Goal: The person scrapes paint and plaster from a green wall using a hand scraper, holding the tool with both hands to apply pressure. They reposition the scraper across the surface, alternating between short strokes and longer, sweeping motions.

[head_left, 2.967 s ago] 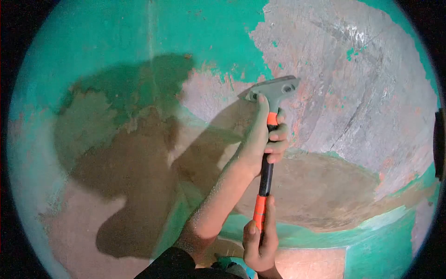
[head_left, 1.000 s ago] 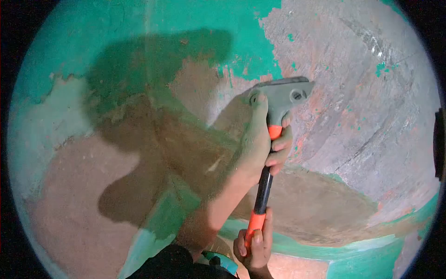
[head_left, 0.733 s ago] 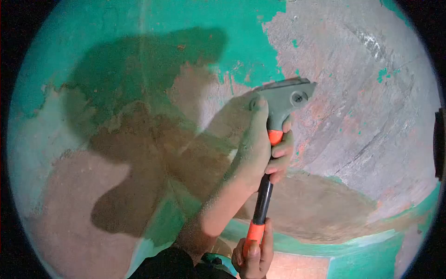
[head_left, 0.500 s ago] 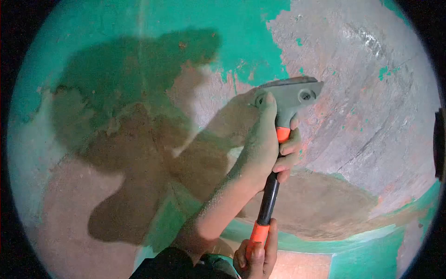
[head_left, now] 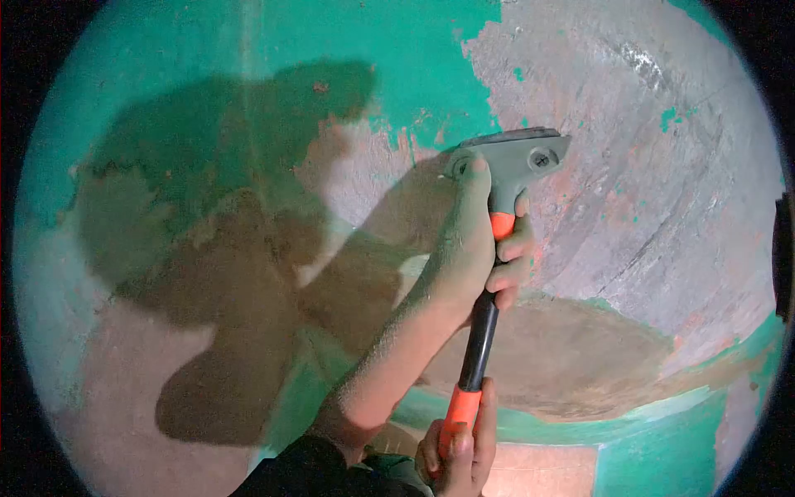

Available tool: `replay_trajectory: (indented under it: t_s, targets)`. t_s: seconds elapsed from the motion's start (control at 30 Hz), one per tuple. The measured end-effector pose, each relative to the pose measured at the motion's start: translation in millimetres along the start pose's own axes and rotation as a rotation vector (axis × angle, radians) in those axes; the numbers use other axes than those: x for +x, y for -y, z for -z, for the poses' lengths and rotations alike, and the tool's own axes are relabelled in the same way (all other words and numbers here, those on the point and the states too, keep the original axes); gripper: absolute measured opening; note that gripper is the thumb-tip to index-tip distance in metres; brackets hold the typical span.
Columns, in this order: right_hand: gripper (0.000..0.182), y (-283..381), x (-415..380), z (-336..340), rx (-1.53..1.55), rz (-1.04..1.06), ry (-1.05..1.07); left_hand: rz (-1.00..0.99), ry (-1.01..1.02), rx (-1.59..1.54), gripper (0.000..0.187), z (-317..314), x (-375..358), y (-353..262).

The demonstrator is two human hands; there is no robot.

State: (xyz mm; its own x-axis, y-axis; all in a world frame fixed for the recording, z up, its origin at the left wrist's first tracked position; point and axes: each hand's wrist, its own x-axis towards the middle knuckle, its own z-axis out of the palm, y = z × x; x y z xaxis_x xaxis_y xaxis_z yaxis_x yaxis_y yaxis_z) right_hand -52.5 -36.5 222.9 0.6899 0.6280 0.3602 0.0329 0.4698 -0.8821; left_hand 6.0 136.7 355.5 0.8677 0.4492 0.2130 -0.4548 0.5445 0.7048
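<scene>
A scraper with a wide grey head [head_left: 515,166] and an orange and black handle [head_left: 479,344] is held upright against a wall. My left hand [head_left: 472,232] is closed around the upper handle just below the head, its thumb lying up on the head's left part and its fingertips showing on the right. Lower down, my right hand [head_left: 464,455] grips the orange end of the handle. The blade edge, at the top of the head, lies at or very near the wall where green paint [head_left: 431,58] meets bare grey surface [head_left: 580,99].
Dark shadows of the arms and tool fall across the wall's left half. Below the grey area are a brown patch [head_left: 563,356] and a curved green band [head_left: 538,429]. A dark object [head_left: 782,257] shows at the far right edge.
Both hands and the scraper sit slightly higher in view, with the head a little further left. The wall has shifted slightly left in view. Both grips look the same.
</scene>
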Motion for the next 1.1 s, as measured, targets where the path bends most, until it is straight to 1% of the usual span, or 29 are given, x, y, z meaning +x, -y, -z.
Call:
replay_trajectory:
  t_s: [0.13, 0.17, 0.27, 0.3, 0.37, 0.47, 0.53, 0.57, 0.6, 0.67, 0.73, 0.77, 0.8, 0.87, 0.9, 0.93, 0.97, 1.03, 1.07, 1.1]
  targets:
    - [0.059, -1, -5, 7, -0.006, 0.014, 0.031, 0.044, -0.014, -0.012, 0.053, 0, -7, 10]
    - [0.059, -2, -5, 8, -0.018, 0.029, 0.027, 0.014, -0.008, -0.011, 0.054, -2, -4, 7]
    - [0.061, 18, 3, 0, 0.041, -0.071, 0.049, -0.041, -0.014, 0.026, 0.056, -7, 2, -4]
    - [0.062, 23, 6, 1, 0.061, -0.102, 0.072, -0.014, -0.029, 0.012, 0.055, -5, 0, 0]
    - [0.063, 15, -2, 6, 0.046, -0.077, 0.052, 0.043, -0.056, -0.007, 0.055, 0, -4, 10]
    - [0.063, 18, -1, 3, 0.132, -0.035, 0.090, 0.022, -0.040, -0.033, 0.054, -3, 0, 3]
    - [0.072, 20, -1, 2, 0.113, -0.147, 0.064, 0.011, 0.003, -0.049, 0.054, -2, 2, 0]
    - [0.074, 18, -2, -1, 0.096, -0.164, 0.013, 0.000, 0.028, -0.052, 0.054, -2, 3, -1]
    - [0.077, 16, -2, -3, 0.080, -0.181, -0.037, 0.029, 0.003, -0.045, 0.054, 0, 1, 2]
    - [0.076, 24, -9, -4, 0.062, -0.209, -0.074, 0.077, -0.044, -0.041, 0.054, 2, -4, 11]
    - [0.076, 31, -5, -8, 0.069, -0.211, -0.050, 0.025, 0.032, -0.020, 0.056, -2, 1, -2]
    - [0.076, 33, 0, -9, 0.081, -0.216, -0.007, 0.007, 0.060, -0.014, 0.057, -2, 1, -4]
    - [0.075, 36, 2, -10, 0.093, -0.219, 0.040, 0.009, 0.041, -0.009, 0.057, -1, 0, -1]
    - [0.067, 20, 1, -2, 0.109, -0.141, 0.021, -0.002, 0.012, 0.020, 0.057, -1, -2, 0]
    - [0.062, 17, -1, 0, 0.119, -0.106, 0.010, 0.026, -0.001, 0.007, 0.056, -1, -4, 2]
    - [0.062, 18, -3, 4, 0.117, -0.078, 0.064, 0.051, -0.011, -0.009, 0.055, -2, -6, 5]
    - [0.062, 15, -3, 6, 0.125, -0.057, 0.069, 0.076, -0.017, -0.026, 0.054, -3, -6, 6]
    - [0.062, 21, 3, -2, 0.143, -0.029, 0.064, 0.017, 0.037, -0.003, 0.055, -2, -1, 2]
    - [0.062, 28, 4, -3, 0.200, -0.092, 0.096, -0.012, 0.060, 0.006, 0.056, -1, 2, -2]
    - [0.062, 28, 2, -1, 0.160, -0.112, 0.078, -0.043, 0.084, 0.016, 0.057, -1, 3, -2]
